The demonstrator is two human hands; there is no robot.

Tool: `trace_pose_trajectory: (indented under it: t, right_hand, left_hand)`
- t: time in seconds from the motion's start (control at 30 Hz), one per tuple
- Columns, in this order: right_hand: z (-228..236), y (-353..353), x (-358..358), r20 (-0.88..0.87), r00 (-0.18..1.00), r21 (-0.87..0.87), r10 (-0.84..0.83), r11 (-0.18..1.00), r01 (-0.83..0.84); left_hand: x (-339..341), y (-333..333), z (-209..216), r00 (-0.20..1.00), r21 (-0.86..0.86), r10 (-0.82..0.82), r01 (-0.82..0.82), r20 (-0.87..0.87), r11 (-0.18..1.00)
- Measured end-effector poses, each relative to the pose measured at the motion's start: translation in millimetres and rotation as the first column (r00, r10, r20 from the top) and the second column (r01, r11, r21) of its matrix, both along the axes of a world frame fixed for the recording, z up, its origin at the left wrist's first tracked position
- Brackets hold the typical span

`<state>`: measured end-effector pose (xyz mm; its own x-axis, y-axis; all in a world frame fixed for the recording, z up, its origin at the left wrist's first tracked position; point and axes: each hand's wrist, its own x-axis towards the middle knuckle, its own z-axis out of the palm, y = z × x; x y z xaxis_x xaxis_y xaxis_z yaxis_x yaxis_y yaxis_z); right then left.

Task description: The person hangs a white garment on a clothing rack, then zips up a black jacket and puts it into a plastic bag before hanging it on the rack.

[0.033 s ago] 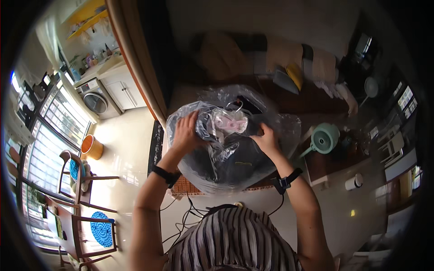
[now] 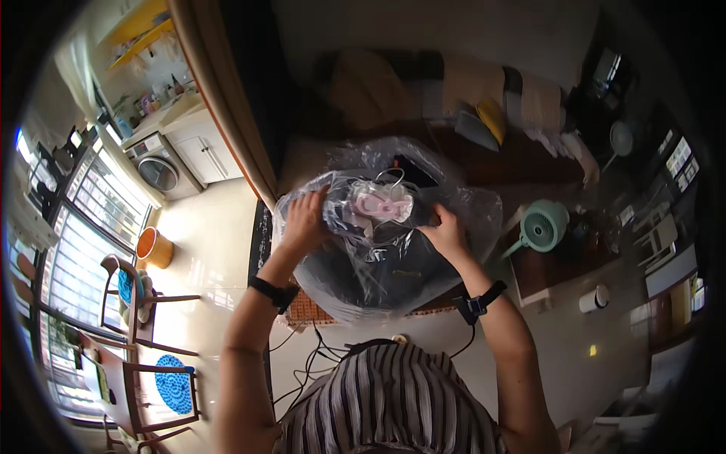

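Note:
A large clear plastic bag (image 2: 355,299) sits in front of me, bulging with dark fabric (image 2: 333,265). At its mouth lies a pink and white plastic object (image 2: 384,206), partly behind crinkled film; I cannot make out its kind. A thin pale hook or loop (image 2: 392,176) stands up behind it, next to a dark piece with an orange spot (image 2: 414,171). My left hand (image 2: 304,221) is closed over the film at the bag's left side. On the right side, my right hand (image 2: 446,231) pinches the bag between thumb and fingers.
The bag rests over a reddish-brown woven mat (image 2: 306,309). Black cables (image 2: 310,363) hang near my waist. To the right, a green fan (image 2: 543,225) stands by a low brown table (image 2: 556,276). Behind is a sofa with cushions (image 2: 478,130). Wooden chairs (image 2: 162,371) stand at left.
My left hand has shifted slightly left, and the film around the pink and white object is spread a little wider. The right hand has hardly moved.

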<state>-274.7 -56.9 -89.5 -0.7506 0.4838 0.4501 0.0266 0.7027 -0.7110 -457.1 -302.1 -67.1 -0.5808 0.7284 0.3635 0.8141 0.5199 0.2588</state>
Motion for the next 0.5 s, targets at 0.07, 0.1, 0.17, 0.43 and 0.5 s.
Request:
trace_pose_trajectory:
  t: [0.07, 0.1, 0.17, 0.43, 0.5]
  right_hand:
    - [-5, 15, 16, -0.021, 0.998, 0.053, 0.051, 0.997, -0.049]
    - [-3, 19, 23, -0.023, 0.999, 0.037, 0.048, 0.998, -0.047]
    - [-1, 23, 33, -0.075, 0.995, 0.095, 0.065, 0.994, -0.058]
    - [-18, 52, 34, -0.017, 1.000, 0.019, 0.008, 1.000, -0.008]
    - [-21, 57, 38, 0.002, 0.999, 0.016, 0.045, 0.999, -0.045]
  left_hand:
    - [-9, -3, -2, 0.993, 0.087, -0.116, 0.116, -0.011, 0.989]
    - [-21, -16, -15, 0.984, 0.083, -0.094, 0.082, 0.152, 0.993]
    - [-46, -49, -31, 0.897, 0.213, -0.136, 0.048, 0.420, 0.976]
    - [-48, -81, -9, 0.993, 0.328, 0.100, -0.113, 0.055, 0.938]
    - [-2, -40, 10, 0.964, 0.263, 0.013, -0.085, 0.266, 0.961]
